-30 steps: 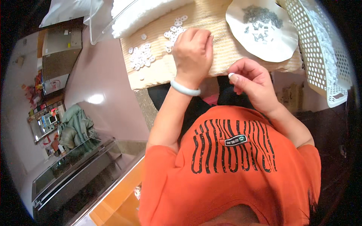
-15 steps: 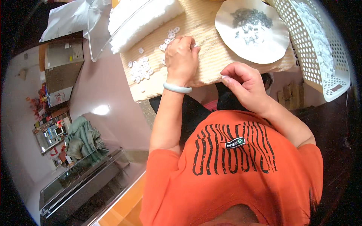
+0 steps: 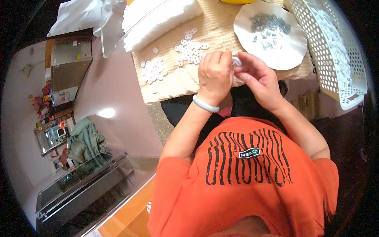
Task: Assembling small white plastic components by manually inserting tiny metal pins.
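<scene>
My left hand (image 3: 216, 75), with a pale bangle (image 3: 205, 104) at its wrist, and my right hand (image 3: 261, 81) meet over the near edge of the cloth-covered table (image 3: 173, 87). Both are closed, fingertips on a small white plastic piece (image 3: 237, 61), partly hidden by the fingers. A loose group of small white oval pieces (image 3: 191, 52) lies just beyond my left hand. Farther left is a second group of white pieces (image 3: 153, 72). Past my right hand stands a pale wavy-rimmed plate (image 3: 246, 43) holding small grey and clear bits (image 3: 272, 24).
A white perforated basket (image 3: 321, 51) full of white pieces (image 3: 335, 47) stands at the right. At the back left are a fluffy-looking white heap (image 3: 158, 23) and a clear plastic bin (image 3: 107, 35). A yellow object (image 3: 237, 1) shows at the top edge.
My left hand has moved right, away from the nearer white pieces, and now meets my right hand at a white piece. My right hand has risen slightly. The whole view has shifted a little.
</scene>
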Demonstrator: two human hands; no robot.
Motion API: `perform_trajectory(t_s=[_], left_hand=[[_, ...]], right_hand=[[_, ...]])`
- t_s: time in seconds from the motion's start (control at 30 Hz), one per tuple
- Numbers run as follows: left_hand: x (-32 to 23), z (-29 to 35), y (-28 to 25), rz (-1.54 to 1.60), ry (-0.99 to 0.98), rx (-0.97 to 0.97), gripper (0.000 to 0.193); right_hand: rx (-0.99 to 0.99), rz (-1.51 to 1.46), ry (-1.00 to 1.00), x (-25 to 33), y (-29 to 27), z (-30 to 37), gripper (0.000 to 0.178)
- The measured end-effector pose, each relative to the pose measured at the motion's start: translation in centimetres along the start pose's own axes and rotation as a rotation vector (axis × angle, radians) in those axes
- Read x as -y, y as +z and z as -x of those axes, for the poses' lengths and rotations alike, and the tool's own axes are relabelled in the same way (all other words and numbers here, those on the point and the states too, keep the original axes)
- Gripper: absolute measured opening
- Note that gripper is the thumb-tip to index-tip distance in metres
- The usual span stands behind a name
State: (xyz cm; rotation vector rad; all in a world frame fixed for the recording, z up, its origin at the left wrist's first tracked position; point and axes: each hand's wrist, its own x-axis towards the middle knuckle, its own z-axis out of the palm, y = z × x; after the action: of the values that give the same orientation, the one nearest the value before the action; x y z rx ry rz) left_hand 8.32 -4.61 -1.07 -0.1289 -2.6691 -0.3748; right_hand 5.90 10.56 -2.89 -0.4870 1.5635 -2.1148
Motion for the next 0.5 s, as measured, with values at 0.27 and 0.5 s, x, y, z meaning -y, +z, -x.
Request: perform_trajectory(t_s=[0.27, 0.5], left_hand=[[6.4, -2.6, -3.5, -0.154, -0.225, -0.027, 0.013], [8.8, -3.5, -2.4, -0.18, -0.291, 0.177, 0.018]], right_hand=[[0.225, 0.252, -0.204, 1.5, -0.1, 0.0, 0.049], [0.172, 0.292, -0.145, 1.6, -0.5, 0.1, 0.039]])
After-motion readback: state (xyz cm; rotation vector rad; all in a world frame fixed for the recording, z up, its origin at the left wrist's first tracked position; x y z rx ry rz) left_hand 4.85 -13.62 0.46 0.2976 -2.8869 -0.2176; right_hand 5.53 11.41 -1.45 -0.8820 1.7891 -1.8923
